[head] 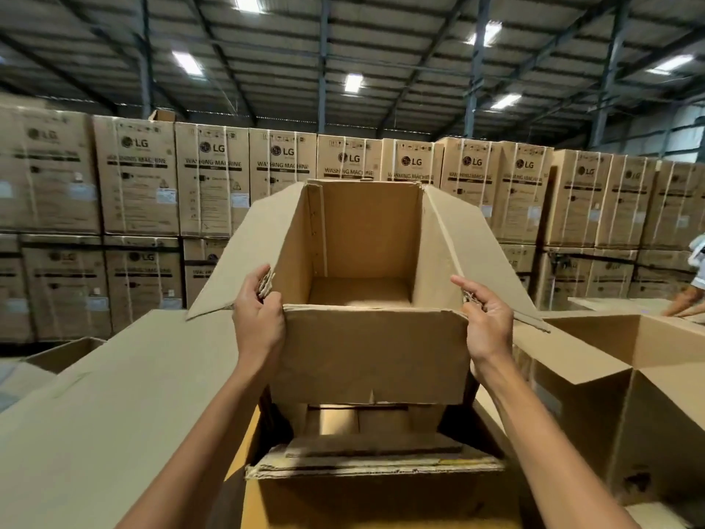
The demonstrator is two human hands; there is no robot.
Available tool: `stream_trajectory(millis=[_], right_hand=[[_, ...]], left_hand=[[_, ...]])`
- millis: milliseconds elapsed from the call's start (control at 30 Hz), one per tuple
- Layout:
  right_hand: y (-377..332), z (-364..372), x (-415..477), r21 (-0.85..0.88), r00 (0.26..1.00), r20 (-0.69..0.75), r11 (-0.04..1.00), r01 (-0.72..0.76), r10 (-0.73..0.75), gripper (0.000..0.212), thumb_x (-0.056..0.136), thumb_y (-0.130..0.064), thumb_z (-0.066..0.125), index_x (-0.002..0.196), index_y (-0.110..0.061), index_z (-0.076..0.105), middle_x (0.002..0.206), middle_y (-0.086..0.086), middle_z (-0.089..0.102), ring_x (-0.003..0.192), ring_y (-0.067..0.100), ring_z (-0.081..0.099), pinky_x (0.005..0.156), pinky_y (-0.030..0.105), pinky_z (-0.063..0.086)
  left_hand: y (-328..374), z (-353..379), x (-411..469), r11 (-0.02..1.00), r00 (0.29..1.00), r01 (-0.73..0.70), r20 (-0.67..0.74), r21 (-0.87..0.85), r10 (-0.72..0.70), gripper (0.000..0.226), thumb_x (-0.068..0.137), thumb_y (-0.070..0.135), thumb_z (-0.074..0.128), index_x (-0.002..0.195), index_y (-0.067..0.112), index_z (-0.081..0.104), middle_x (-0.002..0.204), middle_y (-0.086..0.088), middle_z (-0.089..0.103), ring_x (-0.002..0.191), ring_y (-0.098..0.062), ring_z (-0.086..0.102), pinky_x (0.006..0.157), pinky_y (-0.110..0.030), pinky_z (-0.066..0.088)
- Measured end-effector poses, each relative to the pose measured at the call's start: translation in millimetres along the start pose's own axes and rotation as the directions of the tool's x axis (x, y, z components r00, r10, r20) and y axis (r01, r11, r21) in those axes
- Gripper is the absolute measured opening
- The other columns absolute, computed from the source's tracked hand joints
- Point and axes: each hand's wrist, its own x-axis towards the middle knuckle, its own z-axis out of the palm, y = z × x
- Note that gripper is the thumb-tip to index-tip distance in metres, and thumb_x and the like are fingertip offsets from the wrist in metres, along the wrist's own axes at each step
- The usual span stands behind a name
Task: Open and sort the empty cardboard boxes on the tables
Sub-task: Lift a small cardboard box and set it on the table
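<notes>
An empty brown cardboard box (366, 349) is held up in front of me, its open top tilted toward the camera so its bare inside shows. Its side flaps splay out to left and right, and the near flap hangs down. My left hand (257, 315) grips the box's near left corner, fingers curled round the cardboard edge. My right hand (486, 322) grips the near right corner the same way. Under the box sits a larger open box (381, 486) with flattened cardboard pieces inside.
A large closed carton (114, 406) fills the left. An open box (618, 379) stands at the right, and another person's hand (684, 299) rests on cardboard behind it. A wall of stacked washing-machine cartons (213, 185) spans the back.
</notes>
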Motion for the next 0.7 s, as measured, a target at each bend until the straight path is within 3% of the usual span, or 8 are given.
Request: stream_trajectory(millis=[100, 200, 300, 333, 400, 467, 567, 700], right_hand=[[39.4, -6.2, 25.5, -0.039, 0.989, 0.082, 0.992, -0.119, 0.122, 0.049, 0.094, 0.010, 0.042, 0.104, -0.029, 0.071, 0.113, -0.010, 0.066, 0.123, 0.013, 0.056, 0.098, 0.018, 0.042], [75.4, -7.9, 38.1, -0.129, 0.953, 0.174, 0.965, -0.227, 0.247, 0.045, 0.097, 0.006, 0.043, 0.108, -0.028, 0.071, 0.104, -0.012, 0.064, 0.125, 0.029, 0.056, 0.102, 0.035, 0.046], [88.2, 3.3, 47.8, -0.185, 0.926, 0.245, 0.951, -0.246, 0.287, 0.041, 0.097, 0.001, 0.045, 0.112, -0.027, 0.070, 0.106, -0.012, 0.063, 0.119, 0.030, 0.057, 0.095, 0.037, 0.049], [89.2, 9.3, 51.7, -0.208, 0.920, 0.259, 0.947, -0.245, 0.295, 0.039, 0.097, 0.000, 0.045, 0.114, -0.025, 0.070, 0.108, -0.011, 0.064, 0.116, 0.028, 0.059, 0.088, 0.033, 0.050], [90.9, 20.0, 58.0, -0.237, 0.910, 0.282, 0.941, -0.242, 0.305, 0.037, 0.097, -0.002, 0.045, 0.115, -0.022, 0.071, 0.104, -0.010, 0.064, 0.113, 0.025, 0.060, 0.082, 0.029, 0.051], [93.3, 26.7, 62.7, -0.240, 0.907, 0.288, 0.940, -0.243, 0.308, 0.036, 0.096, -0.003, 0.046, 0.114, -0.021, 0.072, 0.096, -0.011, 0.066, 0.114, 0.031, 0.059, 0.091, 0.041, 0.051], [102.3, 26.7, 70.6, -0.236, 0.906, 0.283, 0.939, -0.251, 0.314, 0.036, 0.095, -0.001, 0.046, 0.111, -0.019, 0.073, 0.101, -0.007, 0.069, 0.114, 0.036, 0.058, 0.095, 0.045, 0.049], [126.5, 17.3, 76.0, -0.219, 0.912, 0.226, 0.930, -0.295, 0.342, 0.037, 0.092, 0.003, 0.046, 0.101, -0.020, 0.074, 0.109, 0.013, 0.070, 0.110, 0.043, 0.058, 0.091, 0.049, 0.051]], left_hand=[[-29.1, 29.9, -4.6, 0.996, 0.997, 0.076, 0.006, 0.056, -0.076, 0.051, 0.093, -0.002, 0.046, 0.142, 0.011, 0.050, 0.139, -0.004, 0.054, 0.122, -0.015, 0.050, 0.105, -0.030, 0.041], [-61.6, 46.1, -9.9, 0.973, 0.982, 0.185, 0.005, 0.139, -0.187, 0.053, 0.093, 0.001, 0.046, 0.143, 0.016, 0.050, 0.136, 0.001, 0.054, 0.120, -0.014, 0.050, 0.103, -0.032, 0.041], [-84.0, 46.3, -2.4, 0.943, 0.959, 0.283, -0.042, 0.175, -0.280, 0.046, 0.093, 0.004, 0.046, 0.135, 0.016, 0.059, 0.130, -0.002, 0.062, 0.118, -0.020, 0.057, 0.104, -0.043, 0.047], [-87.4, 46.0, 1.1, 0.932, 0.950, 0.311, -0.054, 0.183, -0.307, 0.043, 0.094, 0.005, 0.047, 0.133, 0.016, 0.061, 0.127, -0.003, 0.064, 0.117, -0.021, 0.058, 0.104, -0.046, 0.048], [-90.6, 46.5, 6.6, 0.921, 0.941, 0.337, -0.079, 0.194, -0.328, 0.039, 0.096, 0.005, 0.048, 0.131, 0.013, 0.063, 0.125, -0.004, 0.065, 0.115, -0.021, 0.058, 0.103, -0.044, 0.049], [-92.5, 48.8, 8.7, 0.922, 0.942, 0.332, -0.116, 0.199, -0.314, 0.039, 0.095, 0.002, 0.046, 0.129, 0.011, 0.064, 0.121, -0.003, 0.065, 0.114, -0.021, 0.058, 0.101, -0.041, 0.049], [-101.7, 56.4, 11.3, 0.926, 0.945, 0.318, -0.149, 0.204, -0.292, 0.039, 0.094, 0.001, 0.045, 0.122, 0.013, 0.070, 0.116, -0.002, 0.068, 0.110, -0.020, 0.061, 0.099, -0.044, 0.052], [-110.6, 75.2, 1.3, 0.935, 0.959, 0.275, -0.132, 0.222, -0.251, 0.039, 0.093, 0.000, 0.046, 0.121, 0.011, 0.071, 0.113, 0.000, 0.070, 0.106, -0.017, 0.063, 0.091, -0.032, 0.052]])
